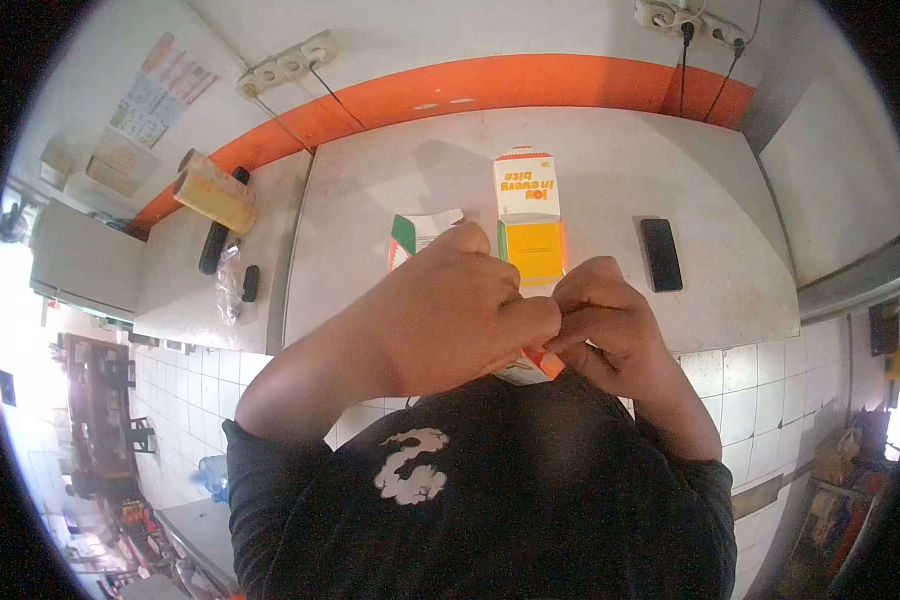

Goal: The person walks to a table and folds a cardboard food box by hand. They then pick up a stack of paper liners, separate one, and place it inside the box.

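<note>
An open box [536, 252] with a yellow inside lies on the white table, its white lid [527, 190] with orange lettering folded back. Both hands meet just in front of it, near my chest. My left hand [470, 318] has its fingers curled against my right hand [606, 325], which is pinched closed. Between and below them shows an orange and white carton piece [536, 368], mostly covered by the fingers. Behind my left wrist lies a green and white carton [406, 236], partly hidden by that hand.
A black phone [662, 254] lies on the right of the table [730, 200]. On the left counter are yellowish rolls [215, 198], a plastic wrapper [229, 283] and dark objects. Power strips [288, 64] hang on the wall.
</note>
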The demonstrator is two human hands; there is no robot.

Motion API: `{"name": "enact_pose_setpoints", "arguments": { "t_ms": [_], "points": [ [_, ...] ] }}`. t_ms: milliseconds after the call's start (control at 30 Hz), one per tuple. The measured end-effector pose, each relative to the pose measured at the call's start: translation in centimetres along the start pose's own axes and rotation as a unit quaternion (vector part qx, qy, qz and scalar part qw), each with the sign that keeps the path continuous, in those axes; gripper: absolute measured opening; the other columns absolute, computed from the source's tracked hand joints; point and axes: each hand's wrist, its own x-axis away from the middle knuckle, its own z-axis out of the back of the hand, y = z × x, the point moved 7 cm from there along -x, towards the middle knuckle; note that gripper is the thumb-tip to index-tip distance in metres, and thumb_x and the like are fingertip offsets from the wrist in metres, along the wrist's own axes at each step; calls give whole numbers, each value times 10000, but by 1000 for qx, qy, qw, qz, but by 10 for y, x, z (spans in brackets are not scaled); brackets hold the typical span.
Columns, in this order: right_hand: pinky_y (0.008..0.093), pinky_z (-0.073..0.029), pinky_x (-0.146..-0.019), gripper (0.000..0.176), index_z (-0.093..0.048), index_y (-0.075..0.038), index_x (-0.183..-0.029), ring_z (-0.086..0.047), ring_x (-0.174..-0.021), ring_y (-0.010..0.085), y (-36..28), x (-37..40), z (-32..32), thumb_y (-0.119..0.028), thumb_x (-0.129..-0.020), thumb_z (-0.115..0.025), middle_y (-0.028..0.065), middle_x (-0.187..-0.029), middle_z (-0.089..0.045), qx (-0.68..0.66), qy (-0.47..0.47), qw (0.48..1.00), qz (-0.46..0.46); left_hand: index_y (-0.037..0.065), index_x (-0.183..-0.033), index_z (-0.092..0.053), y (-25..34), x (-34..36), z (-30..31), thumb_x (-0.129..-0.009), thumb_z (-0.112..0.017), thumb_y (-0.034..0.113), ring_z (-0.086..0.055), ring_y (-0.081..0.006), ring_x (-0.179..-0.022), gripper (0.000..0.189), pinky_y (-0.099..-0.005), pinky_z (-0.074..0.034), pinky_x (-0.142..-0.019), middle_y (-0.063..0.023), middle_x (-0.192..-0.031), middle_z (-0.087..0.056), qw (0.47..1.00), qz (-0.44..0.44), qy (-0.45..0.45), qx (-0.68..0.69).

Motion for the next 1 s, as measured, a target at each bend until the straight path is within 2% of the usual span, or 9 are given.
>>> {"name": "enact_pose_setpoints", "arguments": {
  "t_ms": [100, 200, 300, 400, 500, 600, 800, 900, 1000],
  "points": [
    [431, -460, -871, 145, -748, -171, -890, -666, -934, 259, -9, 0, -3, -125, -763, -801, 9, -958, -686, -30, -10, 999, 20, 209, -960, -647, 0, 1, 1, -846, -782, 274, -675, -212, -800, 188, -414, -400, -812, 19, -806, -671, 999, -13, 4, 40],
    [435, -459, -866, 146, -748, -164, -904, -665, -937, 263, -13, -1, -7, -116, -778, -803, 11, -957, -687, 20, -22, 999, 29, 202, -965, -647, 2, 0, 0, -853, -774, 256, -686, -221, -813, 178, -415, -404, -818, 11, -814, -681, 999, 4, -42, -8],
    [438, -458, -872, 140, -740, -164, -905, -663, -941, 268, 0, 0, -1, -102, -795, -801, 14, -958, -688, 41, -34, 997, -55, 197, -964, -648, -2, 2, 0, -856, -765, 242, -680, -230, -797, 166, -417, -406, -815, 1, -802, -673, 1000, 6, -5, 10],
    [440, -458, -888, 127, -730, -162, -894, -667, -962, 272, 1, 3, -3, -100, -807, -800, 13, -971, -701, 7, -39, 997, -66, 197, -966, -647, -1, 1, 0, -859, -763, 249, -681, -222, -798, 165, -417, -406, -817, 4, -813, -680, 1000, -1, -11, 20],
    [435, -462, -904, 143, -726, -158, -887, -673, -975, 266, -10, -1, -5, -89, -784, -795, 7, -976, -715, -8, -45, 999, -10, 201, -970, -651, 0, 0, -2, -869, -762, 261, -677, -218, -791, 161, -421, -406, -819, 8, -808, -679, 1000, -6, -17, -2],
    [428, -465, -916, 156, -734, -162, -886, -675, -979, 257, -10, -4, 3, -87, -758, -780, -3, -972, -722, 61, -54, 997, -6, 201, -965, -651, 0, -2, 3, -868, -764, 270, -673, -218, -776, 164, -417, -401, -819, 5, -787, -667, 1000, -6, -1, -11],
    [428, -468, -916, 143, -729, -149, -882, -678, -974, 232, -13, -1, -3, -115, -747, -761, -3, -958, -718, 63, -27, 998, 14, 195, -943, -654, 0, -1, 0, -868, -756, 287, -659, -235, -743, 157, -418, -391, -806, -7, -757, -644, 1000, -20, -16, 5],
    [443, -500, -897, 136, -724, -98, -899, -691, -961, 279, -5, -2, -4, -104, -768, -758, 54, -965, -725, 91, -47, 995, -7, 190, -908, -647, -1, -2, -4, -876, -742, 295, -657, -250, -733, 146, -422, -388, -792, -13, -749, -642, 1000, -19, -7, 9],
    [454, -529, -873, 130, -718, -52, -924, -691, -939, 354, 9, -1, -17, -89, -804, -752, 116, -970, -720, 0, -135, 980, -143, 202, -949, -686, 9, -6, -6, -891, -745, 322, -660, -243, -818, 146, -425, -414, -858, -38, -804, -664, 997, -30, -47, -53]
  ]
}}
